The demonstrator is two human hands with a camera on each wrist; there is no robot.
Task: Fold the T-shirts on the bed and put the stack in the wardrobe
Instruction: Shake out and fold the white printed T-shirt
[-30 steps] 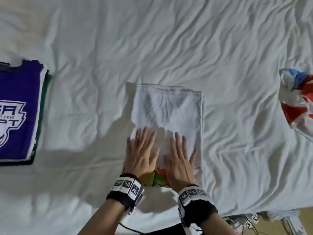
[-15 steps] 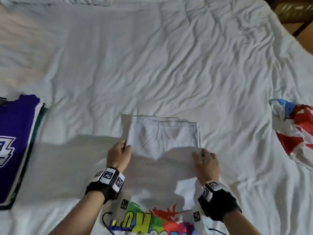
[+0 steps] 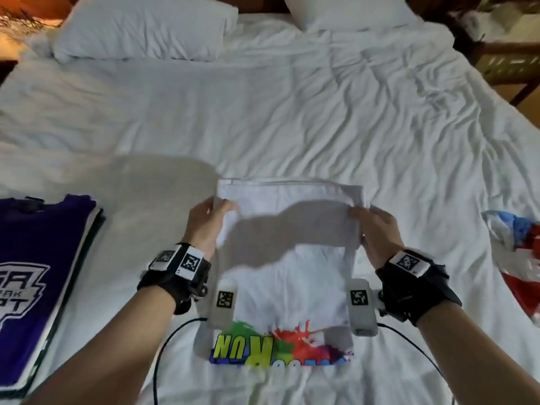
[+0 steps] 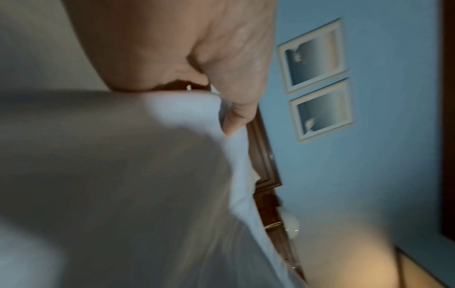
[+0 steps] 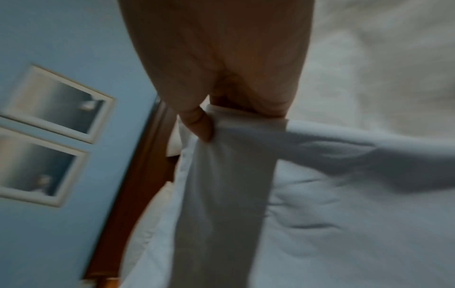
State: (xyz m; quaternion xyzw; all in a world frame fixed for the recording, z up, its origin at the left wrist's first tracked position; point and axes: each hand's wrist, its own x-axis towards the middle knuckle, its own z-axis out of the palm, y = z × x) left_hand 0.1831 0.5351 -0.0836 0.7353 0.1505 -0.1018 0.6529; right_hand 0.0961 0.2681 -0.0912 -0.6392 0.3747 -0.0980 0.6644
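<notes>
Head view: a white T-shirt [image 3: 287,223], already folded to a narrow panel, lies on the white bed sheet [image 3: 292,112] directly in front of the person. Its far end is raised off the sheet and held level; its near end, carrying a multicoloured splatter print [image 3: 280,343], rests flat on the bed. The print reads upside down from the wearer's position. The garment's long axis runs from the person toward the pillows [image 3: 140,27]; the lifted edge runs left to right.

The left hand [image 3: 204,226] grips the left corner of the raised end, and the right hand [image 3: 377,232] grips the right corner. Both have fingers curled around the cloth.

Only the head view shows the surroundings on the bed: a folded purple T-shirt [image 3: 38,276] tops a stack near the left edge, well apart from the white one, and a crumpled red, white and blue garment [image 3: 517,252] lies at the right edge.

The wrist views add what the head view lacks. The left wrist view shows the left thumb [image 4: 236,117] pressed on the cloth's edge. The right wrist view shows the right thumb [image 5: 197,122] pinning the cloth, which hangs below it in a narrow band. Both also show a blue wall with two framed pictures [image 4: 317,79] and the brown wooden headboard [image 5: 138,175]. Both are blurred.
</notes>
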